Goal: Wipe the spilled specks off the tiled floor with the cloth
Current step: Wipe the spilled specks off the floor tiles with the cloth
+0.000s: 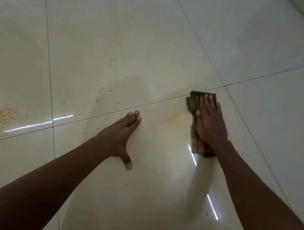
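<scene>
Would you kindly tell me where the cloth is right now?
The cloth lies right of centre on the floor, pressed flat under the right hand, beside a tile joint.

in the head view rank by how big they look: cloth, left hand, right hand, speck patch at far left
1. Left hand and right hand: look alike, not ranked.
2. Cloth, partly hidden under the right hand, so unsure.
3. Speck patch, smallest, though its edge is vague.

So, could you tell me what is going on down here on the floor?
A person is wiping a tiled floor. The right hand presses a brown cloth flat on the tiles, while the left hand rests open on the floor as a prop. Orange specks lie scattered beyond the left hand, with another patch far to the left, so the job is not finished.
</scene>
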